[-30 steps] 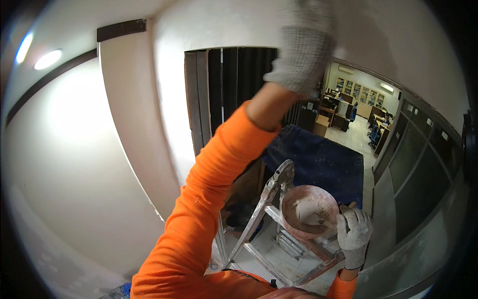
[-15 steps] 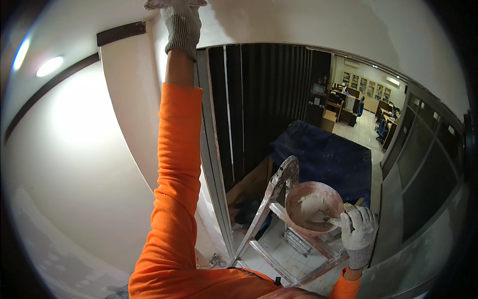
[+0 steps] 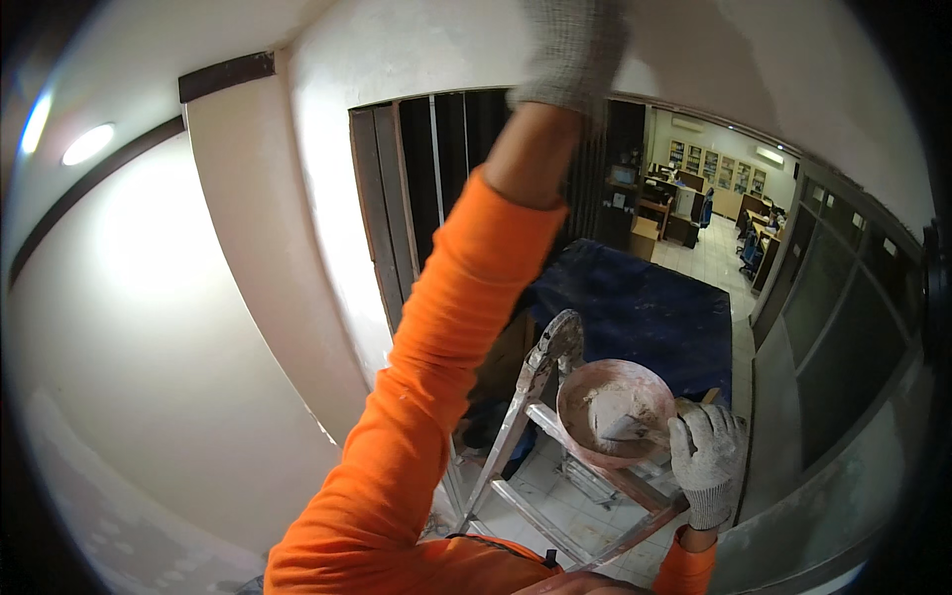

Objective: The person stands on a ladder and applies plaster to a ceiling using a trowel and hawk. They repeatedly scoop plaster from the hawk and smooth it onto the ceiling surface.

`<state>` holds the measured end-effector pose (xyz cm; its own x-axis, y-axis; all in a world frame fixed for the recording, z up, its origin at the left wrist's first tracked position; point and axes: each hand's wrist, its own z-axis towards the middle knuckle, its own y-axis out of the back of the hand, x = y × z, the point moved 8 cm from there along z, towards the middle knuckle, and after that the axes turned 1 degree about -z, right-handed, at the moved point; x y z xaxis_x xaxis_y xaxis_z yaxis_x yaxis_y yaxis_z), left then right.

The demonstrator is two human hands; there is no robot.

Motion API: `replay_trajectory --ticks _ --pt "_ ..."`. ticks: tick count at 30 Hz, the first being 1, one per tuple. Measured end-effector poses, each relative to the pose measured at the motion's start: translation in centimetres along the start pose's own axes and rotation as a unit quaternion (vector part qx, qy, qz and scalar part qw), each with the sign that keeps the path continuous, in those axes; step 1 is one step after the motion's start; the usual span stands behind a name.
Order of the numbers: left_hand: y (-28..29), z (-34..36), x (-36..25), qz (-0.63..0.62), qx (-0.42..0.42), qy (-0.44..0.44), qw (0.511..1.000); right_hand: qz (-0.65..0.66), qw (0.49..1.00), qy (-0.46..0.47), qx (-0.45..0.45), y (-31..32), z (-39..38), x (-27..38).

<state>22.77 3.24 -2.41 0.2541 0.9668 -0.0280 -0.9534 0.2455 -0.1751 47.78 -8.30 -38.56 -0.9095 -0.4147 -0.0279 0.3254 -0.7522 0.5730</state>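
Observation:
My left hand (image 3: pixel 573 55), in a grey knitted glove, is raised high against the upper white wall (image 3: pixel 446 50). It is smeared by motion, and its fingers lie beyond the top edge, so what they hold is hidden. Low on the right, my gloved right hand (image 3: pixel 706 454) is closed at the rim of a pinkish bowl (image 3: pixel 580 441). A putty knife (image 3: pixel 623 428) runs from this hand into the bowl, its blade lying over pale wet filler (image 3: pixel 610 405). The bowl stands at the top of a splattered metal stepladder (image 3: pixel 518 421).
A dark blue sheet (image 3: pixel 645 307) covers something beyond the ladder. Dark vertical panels (image 3: pixel 451 149) fill the opening's left part. At right stands a glazed partition (image 3: pixel 853 327); an office with desks and cabinets (image 3: pixel 719 171) lies farther back. A ceiling lamp (image 3: pixel 89 145) glows at left.
My left hand has swept to the right along the upper wall, its orange sleeve now slanting across the opening. In the bowl, the putty knife's blade has turned and shows more plainly.

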Motion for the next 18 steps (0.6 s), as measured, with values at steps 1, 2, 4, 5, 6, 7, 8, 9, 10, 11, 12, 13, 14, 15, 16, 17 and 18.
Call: replay_trajectory --ticks 1,2,4,5,6,7,8,9,10,11,12,13,14,15,16,17,18 --pt "-1.7 -0.6 0.2 0.111 0.014 -0.011 0.994 -0.007 1.0 0.0 0.002 0.2 0.0 0.0" --pt "-3.1 -0.8 0.2 0.228 0.027 -0.025 0.973 -0.007 1.0 0.003 0.002 0.2 0.2 0.2" --pt "-5.5 -1.5 1.1 0.438 0.052 -0.041 0.897 0.005 1.0 -0.007 -0.011 0.5 0.3 0.2" --pt "-4.5 -1.1 -1.8 0.576 0.058 -0.061 0.813 0.051 0.998 0.018 -0.028 0.3 1.0 1.5" --pt "-4.7 -2.0 -2.0 0.441 0.021 -0.075 0.894 0.033 0.999 0.005 -0.028 0.3 0.6 0.8" --pt "-3.9 -3.1 -2.4 0.297 -0.019 -0.085 0.951 0.016 1.0 -0.005 -0.027 0.1 0.2 0.0" --pt "-3.0 -4.0 -3.9 0.154 -0.056 -0.096 0.982 0.008 0.999 -0.013 -0.031 0.3 -0.3 -0.6" --pt "-1.4 -4.6 -5.1 0.014 -0.094 -0.104 0.99 0.006 1.0 -0.016 -0.023 0.3 -0.5 -0.9" --pt "1.1 -3.9 -5.8 -0.045 -0.07 -0.137 0.987 0.011 1.0 -0.013 -0.016 0.3 -0.6 -0.9" --pt "3.6 -3.2 -6.6 -0.102 -0.042 -0.169 0.979 0.018 1.0 -0.007 -0.01 0.3 -0.5 -0.9" --pt "6.8 -2.1 -6.7 -0.081 0.047 -0.223 0.97 0.027 1.0 -0.002 -0.006 0.1 -0.4 -0.7" --pt "9.2 -1.8 -6.8 -0.054 0.037 -0.211 0.975 0.031 1.0 -0.002 -0.002 0.0 -0.5 -0.8" --pt "10.6 -1.2 -6.9 -0.03 0.028 -0.2 0.979 0.033 0.999 -0.004 0.001 -0.1 -0.5 -0.9" --pt "13.5 0.2 -6.3 -0.077 -0.093 -0.129 0.984 0.039 0.999 -0.001 -0.002 -0.1 -0.4 -0.8" --pt "16.0 1.5 -5.7 -0.042 -0.087 -0.14 0.985 0.046 0.999 0.0 -0.006 0.0 -0.4 -0.7" --pt "18.9 3.4 -5.3 -0.05 -0.051 -0.149 0.986 0.054 0.998 0.004 -0.01 0.0 -0.3 -0.6" --pt "21.5 4.8 -5.0 -0.057 -0.017 -0.153 0.986 0.053 0.998 0.012 -0.015 0.1 -0.3 -0.3"
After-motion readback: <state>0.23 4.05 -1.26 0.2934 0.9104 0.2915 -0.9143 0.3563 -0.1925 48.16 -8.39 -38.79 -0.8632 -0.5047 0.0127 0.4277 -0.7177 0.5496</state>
